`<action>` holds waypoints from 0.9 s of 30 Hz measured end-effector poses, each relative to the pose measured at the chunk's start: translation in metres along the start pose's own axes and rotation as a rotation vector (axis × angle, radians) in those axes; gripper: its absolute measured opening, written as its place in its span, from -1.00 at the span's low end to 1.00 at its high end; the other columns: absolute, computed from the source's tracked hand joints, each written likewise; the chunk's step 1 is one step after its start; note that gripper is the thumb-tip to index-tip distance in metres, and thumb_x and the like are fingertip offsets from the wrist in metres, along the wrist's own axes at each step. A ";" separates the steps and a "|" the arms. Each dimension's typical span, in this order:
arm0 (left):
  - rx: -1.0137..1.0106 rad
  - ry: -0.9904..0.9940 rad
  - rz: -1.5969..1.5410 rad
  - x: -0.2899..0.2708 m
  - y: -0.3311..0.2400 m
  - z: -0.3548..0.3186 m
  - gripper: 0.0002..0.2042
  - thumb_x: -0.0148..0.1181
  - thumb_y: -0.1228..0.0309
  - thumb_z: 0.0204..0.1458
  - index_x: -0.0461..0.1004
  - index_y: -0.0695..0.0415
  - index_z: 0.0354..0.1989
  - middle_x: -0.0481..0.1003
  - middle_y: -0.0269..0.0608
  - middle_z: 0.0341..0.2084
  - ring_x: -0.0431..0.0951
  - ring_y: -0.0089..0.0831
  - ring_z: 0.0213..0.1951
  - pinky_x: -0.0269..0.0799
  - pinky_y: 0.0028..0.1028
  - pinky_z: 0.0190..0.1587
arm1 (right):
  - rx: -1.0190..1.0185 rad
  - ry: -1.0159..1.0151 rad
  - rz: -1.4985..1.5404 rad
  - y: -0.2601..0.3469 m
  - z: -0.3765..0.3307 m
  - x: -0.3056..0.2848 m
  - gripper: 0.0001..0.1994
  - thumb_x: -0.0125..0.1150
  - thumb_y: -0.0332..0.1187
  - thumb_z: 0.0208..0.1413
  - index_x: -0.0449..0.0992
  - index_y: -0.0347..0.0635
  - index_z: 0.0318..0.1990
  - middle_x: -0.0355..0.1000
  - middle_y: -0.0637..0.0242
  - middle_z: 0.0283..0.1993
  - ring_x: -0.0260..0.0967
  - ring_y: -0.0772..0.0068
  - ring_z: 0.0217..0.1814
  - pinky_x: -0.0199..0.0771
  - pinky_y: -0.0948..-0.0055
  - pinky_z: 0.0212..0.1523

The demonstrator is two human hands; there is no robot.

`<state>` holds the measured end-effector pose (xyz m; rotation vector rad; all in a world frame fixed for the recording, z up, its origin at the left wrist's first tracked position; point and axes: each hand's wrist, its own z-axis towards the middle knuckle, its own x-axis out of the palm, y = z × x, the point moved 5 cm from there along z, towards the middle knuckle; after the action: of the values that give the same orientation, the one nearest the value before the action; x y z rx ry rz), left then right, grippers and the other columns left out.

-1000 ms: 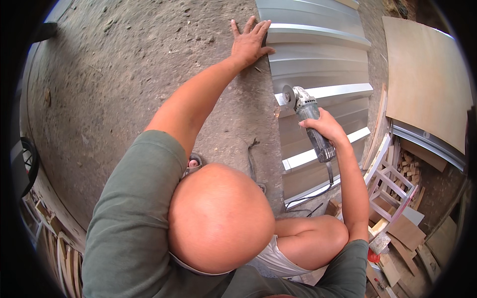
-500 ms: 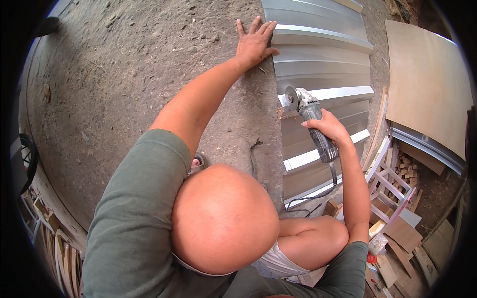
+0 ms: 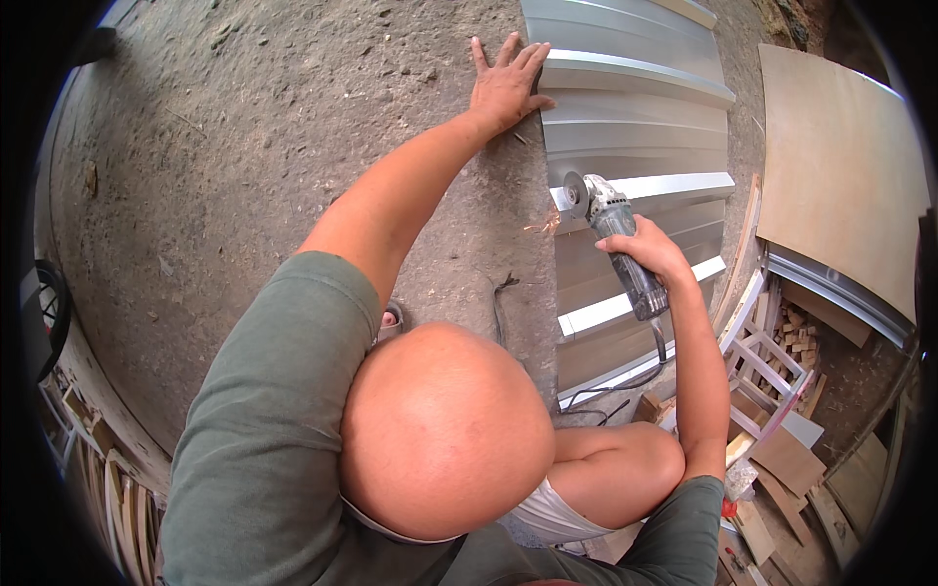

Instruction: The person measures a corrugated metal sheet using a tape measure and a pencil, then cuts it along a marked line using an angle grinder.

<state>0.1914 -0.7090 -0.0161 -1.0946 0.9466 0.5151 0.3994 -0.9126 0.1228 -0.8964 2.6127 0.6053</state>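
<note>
The corrugated metal sheet (image 3: 635, 146) lies flat on the rough concrete ground (image 3: 244, 146), running from beyond the left hand down past the right hand toward the person's knee. The left hand (image 3: 506, 86) is open, palm down and fingers spread, pressing on the sheet's near edge at its far end. The right hand (image 3: 653, 256) is closed around the body of an angle grinder (image 3: 614, 234), whose disc (image 3: 575, 195) sits just ahead of the fingers, at the sheet's left edge on a bright rib. A few sparks (image 3: 542, 227) show beside the disc, so cutting appears to be under way.

Judged progress: early. The disc is only at the edge; no cut line can be made out running across the sheet's width to the right of the hand, and the panel reads as one piece. Nearly the whole crosscut appears to remain.

The grinder's power cord (image 3: 625, 376) trails back from below the right wrist. A plywood board (image 3: 840, 166) and wood offcuts (image 3: 772, 469) lie well right of that hand.
</note>
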 end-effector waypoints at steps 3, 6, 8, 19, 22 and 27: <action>0.001 0.000 -0.009 0.000 0.000 0.000 -0.04 0.32 -0.23 0.02 0.01 -0.23 0.57 0.17 -0.52 0.50 -0.08 -0.22 0.58 -0.56 0.46 0.48 | -0.028 -0.017 0.015 0.000 0.001 0.000 -0.51 0.50 -0.15 -0.11 0.54 -0.38 -0.15 0.51 0.22 -0.33 0.46 0.40 -0.33 0.51 0.33 -0.25; 0.000 0.002 -0.019 0.000 0.000 0.000 -0.04 0.32 -0.22 0.02 0.01 -0.23 0.57 0.17 -0.51 0.50 -0.08 -0.22 0.58 -0.56 0.46 0.48 | -0.013 -0.023 0.013 0.001 0.000 0.001 -0.50 0.50 -0.15 -0.12 0.54 -0.39 -0.14 0.50 0.21 -0.31 0.46 0.39 -0.33 0.51 0.33 -0.25; 0.001 0.006 -0.021 -0.001 0.000 0.000 -0.04 0.32 -0.22 0.03 0.01 -0.23 0.57 0.17 -0.51 0.50 -0.08 -0.22 0.58 -0.57 0.46 0.48 | -0.001 -0.039 0.035 0.003 -0.004 0.002 -0.48 0.50 -0.15 -0.12 0.53 -0.40 -0.11 0.51 0.19 -0.29 0.46 0.39 -0.32 0.52 0.32 -0.23; -0.003 0.012 -0.010 0.000 -0.002 0.000 -0.02 0.31 -0.24 0.02 -0.01 -0.22 0.58 0.18 -0.49 0.49 -0.08 -0.23 0.59 -0.61 0.46 0.48 | -0.015 -0.083 0.119 -0.016 -0.004 -0.006 -0.39 0.50 -0.15 -0.11 0.48 -0.43 0.01 0.51 0.20 -0.23 0.47 0.42 -0.23 0.50 0.38 -0.17; 0.000 -0.002 -0.021 0.001 0.002 -0.002 -0.02 0.30 -0.25 0.02 -0.03 -0.24 0.58 0.18 -0.48 0.50 -0.09 -0.24 0.59 -0.61 0.45 0.48 | -0.036 -0.049 0.133 -0.010 -0.017 -0.008 -0.39 0.50 -0.15 -0.11 0.47 -0.42 0.02 0.51 0.22 -0.24 0.47 0.44 -0.24 0.50 0.40 -0.17; -0.008 0.011 0.003 0.000 0.000 -0.001 -0.01 0.28 -0.29 0.01 -0.04 -0.27 0.58 0.19 -0.48 0.50 -0.10 -0.26 0.59 -0.61 0.43 0.49 | -0.039 -0.088 0.153 -0.021 -0.035 -0.007 -0.37 0.51 -0.15 -0.11 0.46 -0.41 0.05 0.51 0.21 -0.23 0.48 0.43 -0.23 0.52 0.41 -0.17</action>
<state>0.1910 -0.7101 -0.0160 -1.1041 0.9562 0.5157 0.4130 -0.9413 0.1502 -0.6695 2.6143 0.7196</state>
